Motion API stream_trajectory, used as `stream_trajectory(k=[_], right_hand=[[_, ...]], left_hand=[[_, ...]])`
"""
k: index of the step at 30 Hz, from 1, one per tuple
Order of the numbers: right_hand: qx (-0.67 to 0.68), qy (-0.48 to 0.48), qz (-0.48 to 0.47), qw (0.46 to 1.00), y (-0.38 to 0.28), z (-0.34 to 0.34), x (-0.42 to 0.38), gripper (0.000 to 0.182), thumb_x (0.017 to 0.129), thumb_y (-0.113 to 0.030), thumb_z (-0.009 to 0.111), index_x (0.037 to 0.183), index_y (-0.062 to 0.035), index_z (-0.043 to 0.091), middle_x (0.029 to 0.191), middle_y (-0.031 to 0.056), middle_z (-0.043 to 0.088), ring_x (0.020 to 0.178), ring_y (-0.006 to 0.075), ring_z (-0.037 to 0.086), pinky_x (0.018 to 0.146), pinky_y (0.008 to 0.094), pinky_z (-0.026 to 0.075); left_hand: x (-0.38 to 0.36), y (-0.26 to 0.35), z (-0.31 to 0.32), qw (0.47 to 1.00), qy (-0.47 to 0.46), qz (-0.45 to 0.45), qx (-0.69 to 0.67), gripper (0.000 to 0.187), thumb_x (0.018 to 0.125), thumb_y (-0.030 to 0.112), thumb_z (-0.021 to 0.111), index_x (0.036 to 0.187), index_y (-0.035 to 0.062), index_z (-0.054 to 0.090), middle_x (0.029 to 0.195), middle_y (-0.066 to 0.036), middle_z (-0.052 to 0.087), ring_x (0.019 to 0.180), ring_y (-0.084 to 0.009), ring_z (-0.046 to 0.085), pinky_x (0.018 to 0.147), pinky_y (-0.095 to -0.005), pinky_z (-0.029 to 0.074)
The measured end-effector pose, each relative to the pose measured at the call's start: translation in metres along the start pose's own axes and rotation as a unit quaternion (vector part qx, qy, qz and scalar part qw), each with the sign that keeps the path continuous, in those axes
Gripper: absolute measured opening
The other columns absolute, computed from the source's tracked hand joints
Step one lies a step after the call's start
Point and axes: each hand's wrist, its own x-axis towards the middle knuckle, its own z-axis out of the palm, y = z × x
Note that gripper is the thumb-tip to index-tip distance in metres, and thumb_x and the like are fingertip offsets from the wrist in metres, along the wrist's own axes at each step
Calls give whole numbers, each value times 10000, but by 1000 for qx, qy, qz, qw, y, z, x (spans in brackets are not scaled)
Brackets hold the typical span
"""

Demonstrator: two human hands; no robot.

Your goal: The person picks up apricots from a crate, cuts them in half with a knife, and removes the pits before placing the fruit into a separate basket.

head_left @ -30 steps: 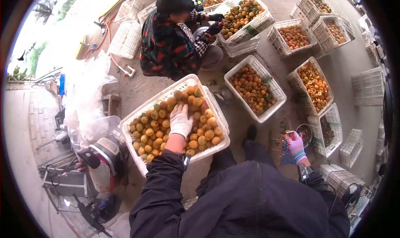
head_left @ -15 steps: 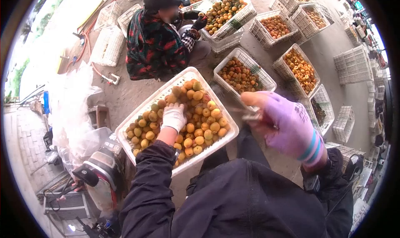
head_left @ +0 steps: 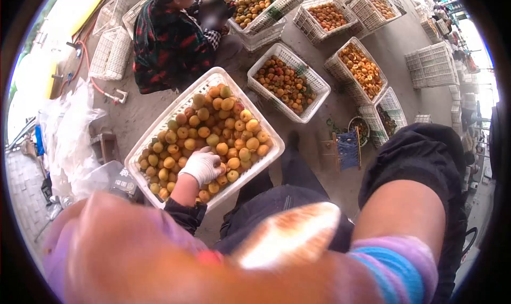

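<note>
A white plastic crate (head_left: 242,180) full of apricots (head_left: 205,128) sits before my knees. My left hand (head_left: 202,165), in a white glove, reaches in near its front edge, fingers curled round an apricot on the pile. My right hand (head_left: 159,251), in a purple glove with blue cuff stripes, is raised close to the camera and blurred across the bottom. Its fingers are smeared and I cannot tell what they hold. A pale, brown-blotched pointed shape (head_left: 287,235) shows beside that hand.
A person in a patterned jacket (head_left: 165,48) sits opposite, beside a crate of fruit (head_left: 266,24). Another apricot crate (head_left: 322,99) stands right of mine, with halved fruit (head_left: 362,72) in one farther right. A small blue stool (head_left: 347,149) and clear plastic sheeting (head_left: 66,133) flank me.
My right hand has swung from the right side up close to the camera. The left hand has moved toward the crate's near edge and its fingers have curled. The view has shifted.
</note>
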Motion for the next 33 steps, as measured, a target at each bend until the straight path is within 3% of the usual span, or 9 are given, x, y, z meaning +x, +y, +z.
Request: stream_trajectory(k=[3,4,6,8,12,23,26,29,33], right_hand=[[83,-176,44,980,40,8,6,270,800,-161,644,1059,-90,614,961,53,660,839,281,662,615,414,518],[92,-195,95,972,58,15,-2,269,803,-159,645,1060,-90,610,956,56,660,844,293,664,624,420,521],[59,-40,178,981,98,67,-52,258,810,-129,647,1058,-79,594,878,94,648,842,291,652,666,378,520],[66,-55,303,949,118,99,-91,173,887,-201,571,1002,-72,574,894,153,635,832,348,647,699,440,509],[208,-32,453,866,117,151,-160,218,879,-255,615,1020,-89,605,898,144,659,872,342,642,723,414,502],[221,-72,473,850,95,207,-189,277,876,-236,632,1117,-102,607,939,114,677,881,295,662,745,369,515],[257,-8,473,843,89,216,-190,220,860,-248,633,1008,-87,604,888,137,655,839,337,643,705,410,503],[251,-50,451,855,88,220,-198,215,863,-242,628,1008,-85,604,887,136,656,841,333,644,709,408,501],[253,-44,465,847,86,220,-201,206,865,-233,623,1010,-88,606,879,131,655,842,329,643,715,404,499]], left_hand=[[13,-9,-11,984,41,-115,-130,391,801,339,665,1128,126,656,1137,-124,627,1088,-310,586,957,-365,470],[32,-32,7,966,136,-117,-189,394,814,317,655,1148,109,628,1151,-132,614,1096,-311,577,952,-382,467],[74,-67,30,888,328,-108,-303,403,841,273,636,1186,76,573,1181,-147,589,1112,-314,560,942,-415,461],[54,-34,-23,928,300,-168,-145,392,831,226,653,1181,79,559,1210,-149,568,1102,-321,562,937,-414,464],[73,-32,-26,942,239,-221,-75,523,801,224,692,1276,88,519,1252,-161,538,1107,-331,572,903,-418,489],[87,-38,-33,938,222,-266,-27,546,760,272,733,1227,75,531,1276,-184,507,1078,-340,589,879,-414,509],[76,-38,-32,927,217,-289,-102,535,751,289,702,1213,68,546,1244,-185,557,1108,-322,581,923,-386,491],[54,-39,-39,988,68,-124,-65,570,758,333,667,1270,108,555,1312,-141,535,1149,-311,563,983,-371,453],[27,-32,-23,997,24,-21,-74,406,766,394,659,1042,97,685,1089,-128,620,1070,-321,566,940,-406,454]])
